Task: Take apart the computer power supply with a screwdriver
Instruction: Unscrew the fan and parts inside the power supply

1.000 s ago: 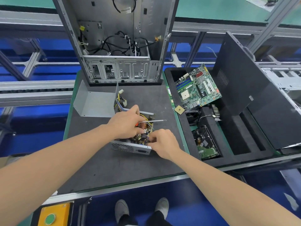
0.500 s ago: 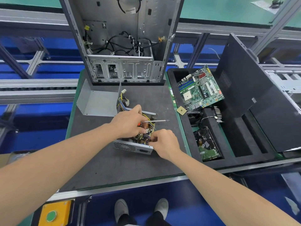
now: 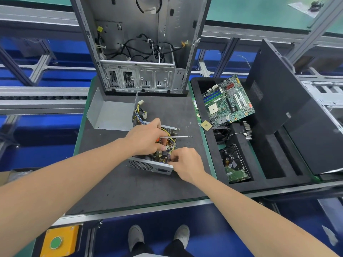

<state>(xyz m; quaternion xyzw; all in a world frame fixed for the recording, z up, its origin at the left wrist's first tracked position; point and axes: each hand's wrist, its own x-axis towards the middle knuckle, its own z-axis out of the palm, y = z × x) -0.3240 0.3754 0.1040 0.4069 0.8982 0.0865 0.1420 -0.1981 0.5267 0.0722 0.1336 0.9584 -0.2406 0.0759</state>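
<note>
Opened power supply point(image 3: 148, 165) on the table point(image 3: 115, 191), directly under both hands.
Computer case point(image 3: 141, 78) stands beyond the hands, loose cover point(image 3: 111, 115) beyond the left hand point(image 3: 146, 140). Left hand holds the screwdriver point(image 3: 178, 137), shaft pointing right, off any screw; right hand point(image 3: 186, 162) curls onto the circuit board point(image 3: 163, 153), grip hidden. Judging the board is being freed: lift evenly, keep the tip clear; wires point(image 3: 140, 112) beyond the left hand may snag.

Forearms point(image 3: 70, 184) bare to frame edge; pale grey shoes point(image 3: 136, 237); black trousers point(image 3: 176, 246) above shoes.
</note>
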